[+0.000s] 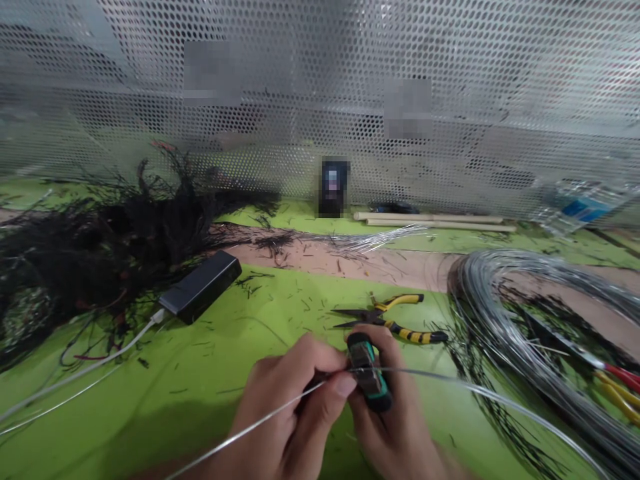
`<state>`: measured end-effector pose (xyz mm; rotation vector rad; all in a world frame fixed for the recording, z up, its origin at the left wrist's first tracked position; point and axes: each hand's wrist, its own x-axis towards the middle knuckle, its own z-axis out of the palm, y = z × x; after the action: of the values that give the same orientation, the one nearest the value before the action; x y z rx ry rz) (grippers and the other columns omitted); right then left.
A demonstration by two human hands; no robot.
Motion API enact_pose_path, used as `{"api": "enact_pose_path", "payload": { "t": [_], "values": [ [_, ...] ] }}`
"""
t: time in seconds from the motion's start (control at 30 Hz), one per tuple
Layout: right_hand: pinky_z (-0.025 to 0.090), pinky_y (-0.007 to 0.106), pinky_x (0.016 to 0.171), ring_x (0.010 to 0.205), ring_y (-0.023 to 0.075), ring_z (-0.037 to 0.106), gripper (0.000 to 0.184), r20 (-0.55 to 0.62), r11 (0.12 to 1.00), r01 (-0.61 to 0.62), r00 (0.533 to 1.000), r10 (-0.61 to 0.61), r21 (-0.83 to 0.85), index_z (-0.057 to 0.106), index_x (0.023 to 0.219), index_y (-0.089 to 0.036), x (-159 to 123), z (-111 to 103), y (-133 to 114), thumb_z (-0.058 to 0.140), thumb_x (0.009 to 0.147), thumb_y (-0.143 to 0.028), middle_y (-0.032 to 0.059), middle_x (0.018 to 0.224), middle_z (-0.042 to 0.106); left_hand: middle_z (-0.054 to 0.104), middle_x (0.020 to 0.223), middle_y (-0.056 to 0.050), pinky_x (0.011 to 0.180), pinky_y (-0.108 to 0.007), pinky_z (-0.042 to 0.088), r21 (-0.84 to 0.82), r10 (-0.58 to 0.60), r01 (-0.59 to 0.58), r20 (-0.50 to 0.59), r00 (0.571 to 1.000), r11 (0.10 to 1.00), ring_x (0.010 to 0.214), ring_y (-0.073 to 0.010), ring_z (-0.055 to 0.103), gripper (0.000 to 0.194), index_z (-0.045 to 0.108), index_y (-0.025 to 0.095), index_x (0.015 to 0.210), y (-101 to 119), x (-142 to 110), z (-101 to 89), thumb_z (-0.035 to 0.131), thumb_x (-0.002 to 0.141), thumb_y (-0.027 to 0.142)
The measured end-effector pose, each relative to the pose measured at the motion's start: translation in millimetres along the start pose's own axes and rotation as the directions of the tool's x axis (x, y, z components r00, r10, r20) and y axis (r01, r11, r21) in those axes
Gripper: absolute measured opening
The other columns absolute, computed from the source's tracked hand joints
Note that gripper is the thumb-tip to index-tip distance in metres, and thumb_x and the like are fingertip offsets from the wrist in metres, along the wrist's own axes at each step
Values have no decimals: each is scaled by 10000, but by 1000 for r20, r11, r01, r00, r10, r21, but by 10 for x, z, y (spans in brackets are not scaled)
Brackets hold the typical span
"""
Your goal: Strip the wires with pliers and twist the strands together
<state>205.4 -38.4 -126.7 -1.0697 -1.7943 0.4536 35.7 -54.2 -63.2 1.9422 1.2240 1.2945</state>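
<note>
My left hand (300, 400) pinches a thin silvery wire (260, 421) between thumb and forefinger. Just to its right, my right hand (393, 400) grips pliers (367, 370) with black and teal handles. Their metal head faces me and sits across the wire; whether the jaws bite it I cannot tell. From the pliers the wire runs on to the lower right, and its other side slants to the lower left. Beyond my hands, long-nose pliers (415, 333) with yellow-and-black handles lie with their jaws apart.
A big coil of wire (480, 293) lies at right, near red-handled and yellow-handled tools (617, 387). Black bristly strands (165, 213) are heaped at left behind a black power bank (200, 287) with a white cable (135, 340). Wooden sticks (435, 220), a plastic bottle (583, 207) and perforated metal (300, 93) stand behind.
</note>
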Motion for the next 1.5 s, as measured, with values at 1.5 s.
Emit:
{"api": "enact_pose_path", "payload": {
  "t": [1.5],
  "values": [
    [612, 325, 705, 848, 226, 744, 423, 55, 987, 119, 992, -113, -104, 538, 1234, -258, 220, -32, 195, 554, 834, -120, 52, 1004, 750, 376, 560, 104, 428, -163, 231, -554, -286, 417, 310, 907, 720, 462, -58, 277, 424, 453, 228, 888, -13, 19, 79, 499, 1086, 599]
  ]
}}
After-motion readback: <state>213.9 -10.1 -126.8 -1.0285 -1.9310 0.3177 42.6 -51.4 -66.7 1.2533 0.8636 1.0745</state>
